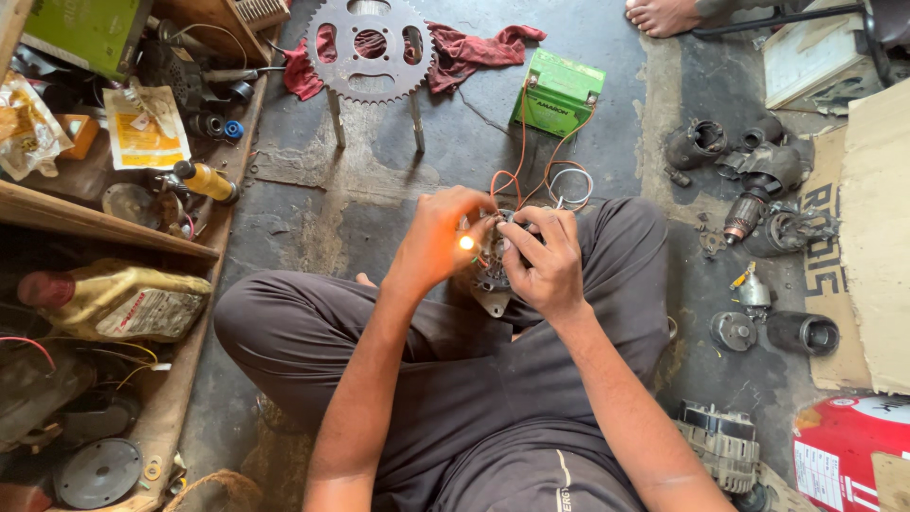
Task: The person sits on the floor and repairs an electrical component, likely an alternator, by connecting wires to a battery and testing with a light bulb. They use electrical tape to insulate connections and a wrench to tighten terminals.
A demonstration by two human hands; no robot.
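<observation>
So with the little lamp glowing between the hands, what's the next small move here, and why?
Probably hold both hands steady a moment, then shift the left hand contact to the next spot on the round metal part. The small lamp glows orange, orange wires run to the green battery, and the right hand grips the part, so this point looks checked.

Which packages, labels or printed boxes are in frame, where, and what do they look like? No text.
Green battery: boxy, on the floor above the hands, orange wires attached.
Yellow oil bottle: lying on the left shelf, red cap, white and red label.
Yellow pouch: flat, upper left shelf.
Green box: top left corner.
Cardboard sheet: brown, right edge, dark print.
Red container: bottom right, white label.
</observation>
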